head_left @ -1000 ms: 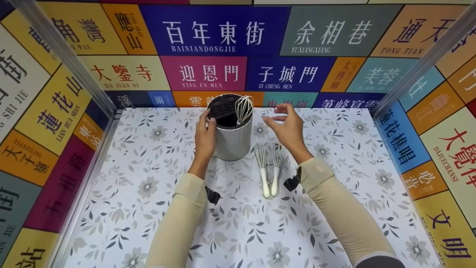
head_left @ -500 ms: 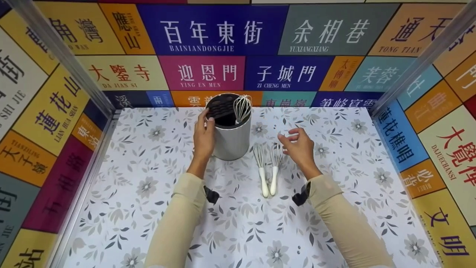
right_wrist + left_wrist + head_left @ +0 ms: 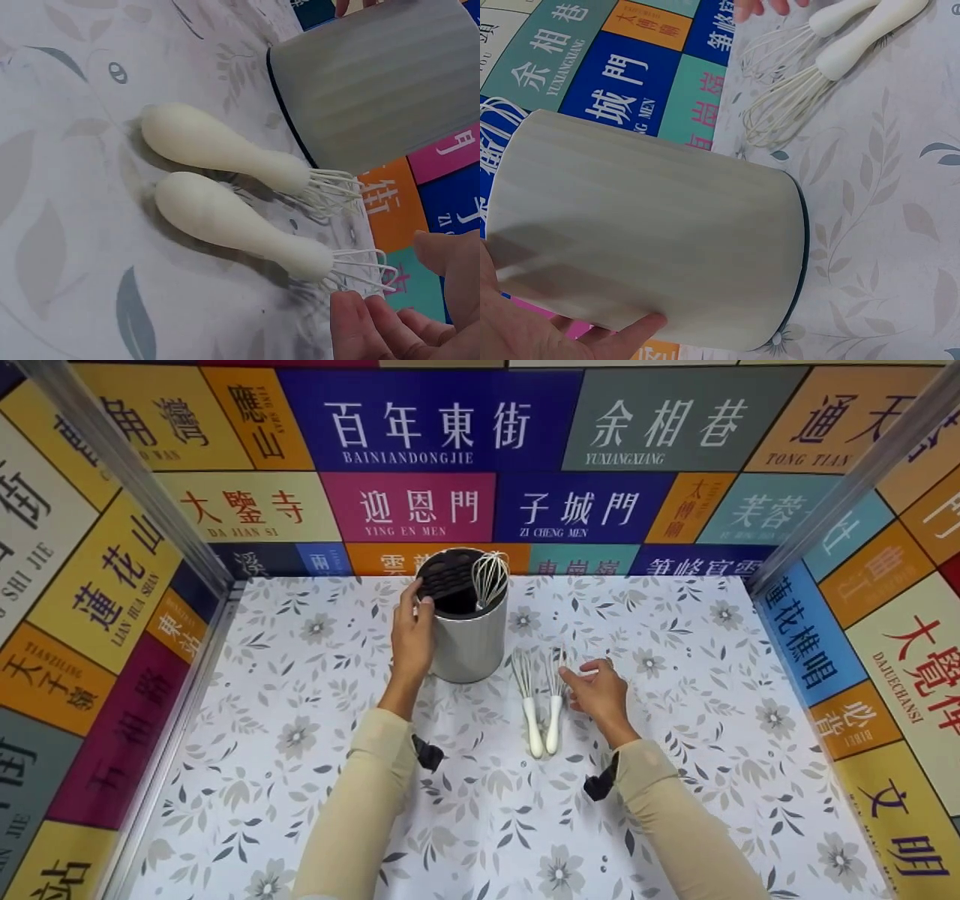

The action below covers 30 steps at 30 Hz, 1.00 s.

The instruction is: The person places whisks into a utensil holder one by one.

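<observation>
A grey cylindrical utensil holder (image 3: 469, 649) with a black inside stands upright at the back; one whisk (image 3: 490, 577) leans in its right side, wires upward. My left hand (image 3: 412, 637) grips the holder's left side near the rim, and the left wrist view shows fingers (image 3: 634, 334) against its wall. Two more whisks lie side by side on the table: a left whisk (image 3: 532, 720) and a right whisk (image 3: 555, 712), cream handles toward me. Beside the right one's wires is my right hand (image 3: 600, 690), thumb and fingers apart, holding nothing; contact I cannot tell.
The table (image 3: 300, 780) has a white leaf-and-flower cover. Coloured panels with Chinese lettering form a back wall (image 3: 420, 420) and side walls, with clear strips at the corners. The holder stands close to the back wall.
My right hand has come away from beside the holder and moved down toward me, reaching the right whisk's wires. My left hand and the holder have stayed in place.
</observation>
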Tool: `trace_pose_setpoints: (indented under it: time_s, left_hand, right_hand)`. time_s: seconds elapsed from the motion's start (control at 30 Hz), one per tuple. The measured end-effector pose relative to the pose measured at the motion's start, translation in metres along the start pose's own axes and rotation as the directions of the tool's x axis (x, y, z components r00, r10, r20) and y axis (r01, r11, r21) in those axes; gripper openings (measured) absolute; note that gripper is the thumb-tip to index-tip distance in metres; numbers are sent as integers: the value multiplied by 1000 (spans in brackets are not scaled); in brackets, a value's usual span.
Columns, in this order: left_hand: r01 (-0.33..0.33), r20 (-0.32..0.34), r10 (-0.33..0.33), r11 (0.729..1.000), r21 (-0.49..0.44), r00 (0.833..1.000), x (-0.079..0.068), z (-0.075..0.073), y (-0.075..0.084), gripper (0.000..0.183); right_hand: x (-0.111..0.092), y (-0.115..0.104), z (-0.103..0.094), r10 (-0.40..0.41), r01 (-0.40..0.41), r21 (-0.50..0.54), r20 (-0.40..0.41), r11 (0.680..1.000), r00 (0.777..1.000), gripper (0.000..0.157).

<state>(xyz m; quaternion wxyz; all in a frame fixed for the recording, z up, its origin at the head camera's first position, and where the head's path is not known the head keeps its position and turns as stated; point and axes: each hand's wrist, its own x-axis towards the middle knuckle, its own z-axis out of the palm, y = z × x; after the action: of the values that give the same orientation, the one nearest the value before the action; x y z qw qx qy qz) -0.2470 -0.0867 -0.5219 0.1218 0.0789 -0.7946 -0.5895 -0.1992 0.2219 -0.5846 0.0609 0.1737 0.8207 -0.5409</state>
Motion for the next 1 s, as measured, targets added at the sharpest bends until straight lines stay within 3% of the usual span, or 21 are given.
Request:
trace_pose_setpoints:
  time_s: [0.33, 1.0]
  left_hand:
    - [-4, -6, 4, 1000, 8, 1000, 0, 0, 0, 46]
    - [-8, -15, 8, 1000, -5, 1000, 3, 2, -2, 46]
  right_hand:
    - [-5, 19, 7, 87, -88, 20, 50, 996, 995, 52]
    - [-10, 24, 16, 100, -100, -5, 75, 995, 992, 42]
